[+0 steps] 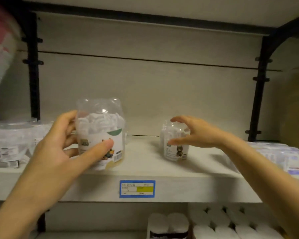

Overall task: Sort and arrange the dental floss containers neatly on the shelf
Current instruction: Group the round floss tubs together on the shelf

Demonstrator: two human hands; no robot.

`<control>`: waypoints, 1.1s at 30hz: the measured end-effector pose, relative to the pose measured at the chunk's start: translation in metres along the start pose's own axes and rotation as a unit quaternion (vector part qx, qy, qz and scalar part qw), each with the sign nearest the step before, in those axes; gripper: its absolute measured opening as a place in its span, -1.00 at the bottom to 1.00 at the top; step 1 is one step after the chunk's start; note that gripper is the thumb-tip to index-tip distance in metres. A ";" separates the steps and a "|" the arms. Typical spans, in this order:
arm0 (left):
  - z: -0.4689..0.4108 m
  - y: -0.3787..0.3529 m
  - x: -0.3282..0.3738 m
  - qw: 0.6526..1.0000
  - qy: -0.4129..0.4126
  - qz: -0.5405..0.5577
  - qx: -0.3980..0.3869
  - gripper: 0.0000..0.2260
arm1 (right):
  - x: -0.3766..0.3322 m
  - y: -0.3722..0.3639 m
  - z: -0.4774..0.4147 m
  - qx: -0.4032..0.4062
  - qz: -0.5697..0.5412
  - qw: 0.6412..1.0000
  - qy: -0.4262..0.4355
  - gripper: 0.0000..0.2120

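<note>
Clasped in the left hand [59,149], a clear bear-eared plastic floss tub [100,133] nears the pale shelf's front edge [179,185] for alignment while the open right hand [193,133] reaches its smaller twin [173,144]

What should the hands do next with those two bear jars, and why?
Probably close the right hand on the smaller jar and bring it nearer the bigger jar. The right hand's fingers are spread open around that jar but do not look closed on it, while the left hand already grips the bigger jar. A wide bare stretch of shelf separates the two.
</note>
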State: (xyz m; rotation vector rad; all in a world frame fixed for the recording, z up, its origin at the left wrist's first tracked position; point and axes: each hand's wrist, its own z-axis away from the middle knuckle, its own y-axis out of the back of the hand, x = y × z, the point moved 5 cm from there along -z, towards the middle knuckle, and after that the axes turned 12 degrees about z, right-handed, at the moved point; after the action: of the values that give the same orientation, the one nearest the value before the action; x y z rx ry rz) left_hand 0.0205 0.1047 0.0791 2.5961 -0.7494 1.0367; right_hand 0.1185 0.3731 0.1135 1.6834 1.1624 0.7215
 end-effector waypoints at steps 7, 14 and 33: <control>-0.053 -0.061 -0.028 0.980 0.132 -0.076 -0.126 -0.23 | 0.018 0.000 -0.001 -0.032 -0.043 0.998 0.014 -0.36; -0.067 -0.102 -0.063 0.945 0.230 -0.026 -0.231 -0.35 | 0.025 0.005 0.016 -0.093 -0.107 0.989 0.052 -0.40; -0.069 -0.116 -0.047 0.914 0.211 -0.035 -0.344 -0.48 | 0.035 0.028 0.045 -0.089 -0.113 0.988 0.061 -0.43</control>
State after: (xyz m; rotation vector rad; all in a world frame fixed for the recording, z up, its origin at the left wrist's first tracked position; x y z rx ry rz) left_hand 0.0153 0.2467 0.0919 1.7167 -0.7315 1.0213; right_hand 0.1805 0.3864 0.1205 1.3499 1.3099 0.7685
